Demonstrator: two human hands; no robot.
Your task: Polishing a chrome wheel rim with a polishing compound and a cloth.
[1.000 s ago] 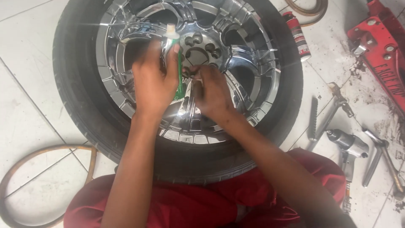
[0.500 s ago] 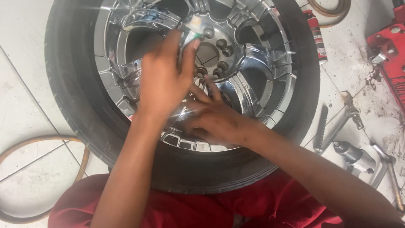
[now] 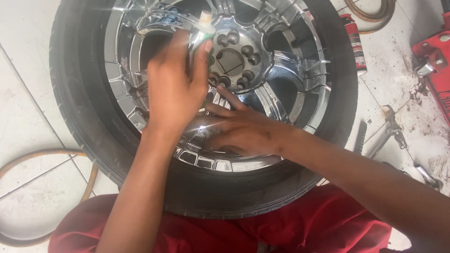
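Observation:
A chrome wheel (image 3: 286, 56) in a black tyre (image 3: 79, 107) lies flat on the tiled floor, leaning against my red-clad lap. My left hand (image 3: 176, 89) is closed around a small green bottle with a pale cap (image 3: 205, 21), held over the spokes left of the hub (image 3: 232, 58). My right hand (image 3: 239, 129) lies flat on the lower spokes, fingers spread and pointing left, touching the chrome just under the left hand. Most of the bottle is hidden by the fingers.
A hose (image 3: 42, 157) curves over the tiles at lower left. A red spray can (image 3: 352, 42) lies right of the tyre, a red jack (image 3: 433, 61) at the far right. Metal tools (image 3: 391, 133) lie on the dirty floor at right.
My left hand with the bottle has stayed over the spokes while my right hand slid from near the hub down onto the lower spokes. The view has shifted closer to the wheel.

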